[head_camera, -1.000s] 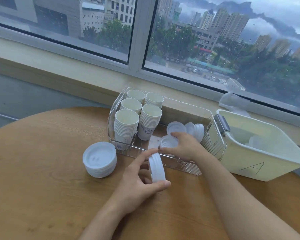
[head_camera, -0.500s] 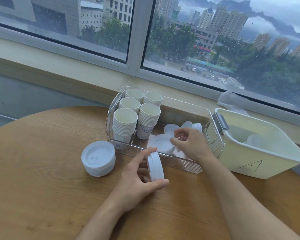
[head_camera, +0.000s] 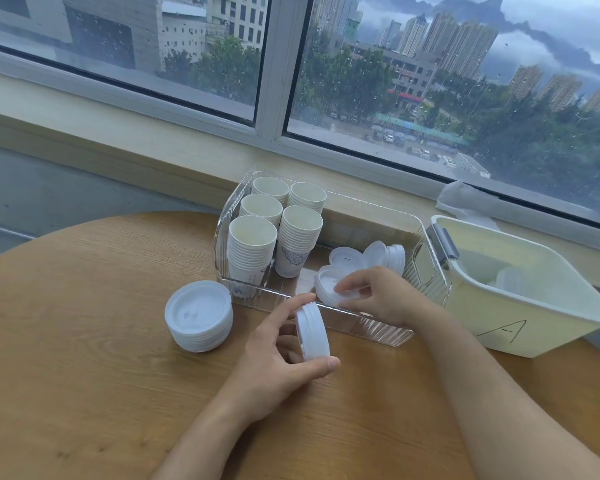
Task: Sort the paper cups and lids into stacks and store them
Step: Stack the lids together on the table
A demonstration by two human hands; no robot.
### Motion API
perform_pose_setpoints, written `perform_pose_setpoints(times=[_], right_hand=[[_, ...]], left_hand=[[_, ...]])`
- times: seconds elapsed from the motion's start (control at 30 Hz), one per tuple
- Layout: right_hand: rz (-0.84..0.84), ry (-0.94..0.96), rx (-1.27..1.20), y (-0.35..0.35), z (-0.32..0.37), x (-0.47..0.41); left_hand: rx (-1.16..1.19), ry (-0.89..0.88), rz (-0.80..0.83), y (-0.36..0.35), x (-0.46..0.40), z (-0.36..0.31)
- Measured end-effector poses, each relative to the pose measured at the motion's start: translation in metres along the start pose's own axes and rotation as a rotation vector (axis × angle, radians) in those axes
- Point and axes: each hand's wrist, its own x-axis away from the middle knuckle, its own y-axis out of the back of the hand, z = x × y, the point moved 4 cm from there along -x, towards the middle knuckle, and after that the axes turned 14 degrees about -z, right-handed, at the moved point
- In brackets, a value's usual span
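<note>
Head view: the left hand (head_camera: 274,355) pinched an on-edge lid stack (head_camera: 312,332) between thumb and fingers; the right hand (head_camera: 378,294) pinched loose lids (head_camera: 328,284) inside the clear bin (head_camera: 426,268) (cup stacks (head_camera: 253,247) far left). The on-edge stack risked fanning apart.

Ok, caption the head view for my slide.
Left hand holds stacked lids on edge; right hand picks lids from clear bin.

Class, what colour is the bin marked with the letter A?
Pale yellow bin, with a grey handle; the head view shows it.
</note>
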Motion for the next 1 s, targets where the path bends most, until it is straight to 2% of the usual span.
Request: perform_pose_setpoints(times=[0.2,0.5,0.6,0.67,0.73,0.8,0.93,1.0], right_hand=[[-0.251,0.074,0.057,0.004,0.008,0.005],[-0.257,0.081,0.040,0.005,0.010,0.009],[-0.407,0.144,0.035,0.009,0.012,0.015],[-0.521,0.100,-0.118,0.017,0.013,0.021],[-0.562,0.028,-0.238,0.023,0.014,0.026],[-0.590,0.008,-0.192,0.025,0.013,0.028],[-0.605,-0.036,-0.254,0.028,0.012,0.033],[-0.666,-0.028,-0.244,0.032,0.015,0.041]], left_hand=[[-0.019,-0.005,-0.001,0.001,0.000,-0.001],[-0.025,0.001,0.006,0.001,0.000,-0.001],[-0.017,0.004,0.000,0.001,0.000,-0.001],[-0.013,0.001,-0.004,0.001,0.001,-0.002],[-0.020,-0.002,-0.006,0.001,0.001,-0.002],[-0.024,0.001,-0.004,0.000,0.001,-0.001],[-0.039,0.009,-0.009,0.002,0.000,-0.001],[-0.041,0.006,-0.010,0.003,0.001,-0.003]])
